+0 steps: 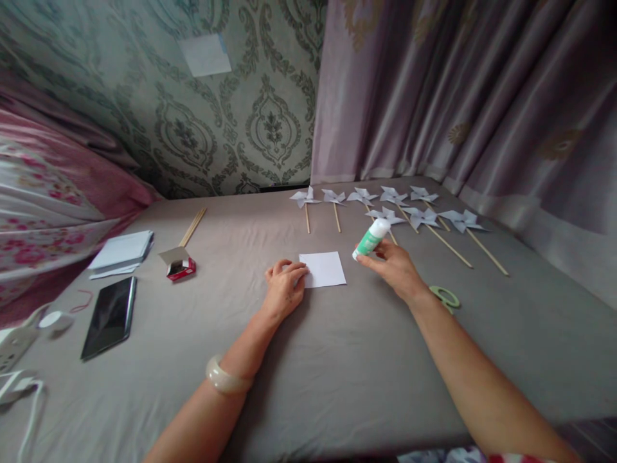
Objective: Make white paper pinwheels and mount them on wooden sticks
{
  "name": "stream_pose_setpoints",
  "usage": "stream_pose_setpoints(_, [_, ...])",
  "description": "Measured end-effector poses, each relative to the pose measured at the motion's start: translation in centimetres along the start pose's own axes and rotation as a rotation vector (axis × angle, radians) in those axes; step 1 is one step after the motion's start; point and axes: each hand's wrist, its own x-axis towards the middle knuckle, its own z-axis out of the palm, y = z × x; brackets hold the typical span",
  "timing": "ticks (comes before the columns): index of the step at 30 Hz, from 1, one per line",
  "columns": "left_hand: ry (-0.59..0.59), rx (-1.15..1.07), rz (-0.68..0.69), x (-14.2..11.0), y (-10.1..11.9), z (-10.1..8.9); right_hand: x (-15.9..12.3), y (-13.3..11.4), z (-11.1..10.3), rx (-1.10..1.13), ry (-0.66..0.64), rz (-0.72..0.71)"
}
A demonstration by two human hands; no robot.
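A square of white paper lies on the grey cloth-covered counter, the curled fingers of the left hand touching its left edge; whether that grip pinches the sheet cannot be told. To the right, the right hand holds a green-and-white glue stick at a tilt, its grip closed around the lower end. Eight paper pinwheels lie beyond; a phone rests at far left.
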Motion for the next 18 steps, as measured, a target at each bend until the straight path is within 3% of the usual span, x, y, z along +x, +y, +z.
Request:
stream_pose_setpoints(4, [-0.033, 0.018, 0.014, 0.1, -0.2, 0.1, 0.9, 2.6, -0.6, -0.225, 0.172, -0.063])
stream_pose_setpoints(18, [-0.018, 0.121, 0.09, 0.1, 0.4, -1.1, 0.7, 4.1, 0.1, -0.401, 0.216, -0.05])
